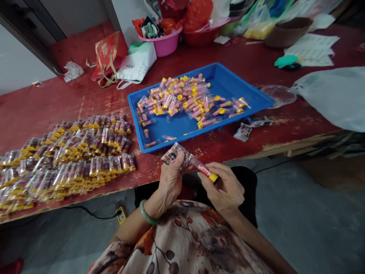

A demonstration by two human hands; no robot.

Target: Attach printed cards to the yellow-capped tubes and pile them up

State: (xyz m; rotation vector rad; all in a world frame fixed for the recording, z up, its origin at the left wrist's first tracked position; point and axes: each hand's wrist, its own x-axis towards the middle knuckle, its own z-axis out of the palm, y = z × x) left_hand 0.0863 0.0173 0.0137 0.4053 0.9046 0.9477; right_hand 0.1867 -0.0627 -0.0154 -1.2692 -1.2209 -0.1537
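Observation:
My left hand (172,173), with a green bangle at the wrist, pinches a small printed packet (173,153) between thumb and fingers. In my right hand (224,186) is a clear plastic tube (203,168) with a pink label and a yellow end cap, its clear end pointing at the packet. Tube and packet meet in front of my left fingers; whether the packet is partly inside the tube I cannot tell. Just beyond my hands lies a blue tray (137,125) holding a loose heap of similar pink-labelled tubes (196,101).
Stacked rows of filled tubes (71,171) cover the table's left side. Several small packets (243,132) lie right of the tray. Farther back are a red bag (110,53), a white bag (137,62) and a pink basin (167,45). A white plastic sack (333,97) rests at right.

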